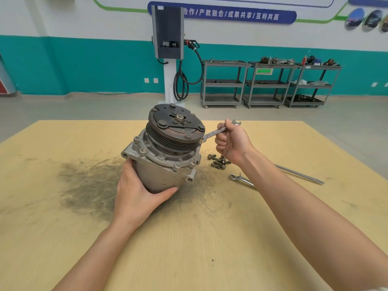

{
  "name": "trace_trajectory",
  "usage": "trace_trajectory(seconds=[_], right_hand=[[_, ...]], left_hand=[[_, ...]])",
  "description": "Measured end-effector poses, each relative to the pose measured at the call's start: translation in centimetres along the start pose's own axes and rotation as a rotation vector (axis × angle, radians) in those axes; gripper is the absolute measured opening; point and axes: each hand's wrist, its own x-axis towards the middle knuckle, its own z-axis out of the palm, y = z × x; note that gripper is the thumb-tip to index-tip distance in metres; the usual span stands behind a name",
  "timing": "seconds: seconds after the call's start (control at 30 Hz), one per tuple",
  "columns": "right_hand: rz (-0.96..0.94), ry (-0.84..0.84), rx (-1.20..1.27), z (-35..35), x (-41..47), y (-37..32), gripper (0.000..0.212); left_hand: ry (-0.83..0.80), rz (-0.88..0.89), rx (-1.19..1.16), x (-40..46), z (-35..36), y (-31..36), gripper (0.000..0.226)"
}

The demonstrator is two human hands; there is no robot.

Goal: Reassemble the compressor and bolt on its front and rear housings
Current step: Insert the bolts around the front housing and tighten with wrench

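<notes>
- Compressor [165, 156] standing tilted on the yellow surface [63, 238], pulley end [176, 124] up; cast metal, likely heavy, rigid, top-heavy.
- Left hand [136, 196] cupping the smooth lower body, thumb curled round; probably slick, so better braced low or at a mounting lug [190, 179].
- Right hand [231, 141] clenched on a wrench [218, 131], its far end at a flange bolt under the pulley.
- Loose bolts [218, 161] just beside the compressor: small, easily scattered.

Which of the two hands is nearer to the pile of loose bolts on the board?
Right. The right hand, gripping a wrench, is just above the bolts; the left hand holds the compressor, farther to their left.
</notes>
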Motion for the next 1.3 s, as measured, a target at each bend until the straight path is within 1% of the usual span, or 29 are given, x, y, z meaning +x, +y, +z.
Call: trace_trajectory(seconds=[0.17,0.53,0.63,0.9,1.13,1.3], right_hand=[[-0.118,0.039,0.093,-1.1,-2.0,1.9,0.037],[-0.210,0.187,0.250,-0.3,-4.9,4.8,0.033],[-0.200,0.202,0.282,0.0,-5.2,5.3,0.032],[-0.092,0.205,0.320,0.3,-4.0,4.4,0.030],[-0.086,0.192,0.334,0.3,-3.3,4.2,0.031],[-0.045,0.185,0.355,0.3,-3.1,3.9,0.031]], left_hand=[[0.003,0.003,0.000,0.0,0.0,0.0,0.125],[-0.004,-0.014,-0.003,0.0,0.0,0.0,0.125],[0.000,-0.013,-0.001,0.0,0.0,0.0,0.123],[0.007,-0.008,0.007,0.0,0.0,0.0,0.122],[0.000,-0.015,0.003,-0.1,-0.1,0.1,0.122],[0.007,-0.012,0.008,-0.1,-0.1,0.1,0.122]])
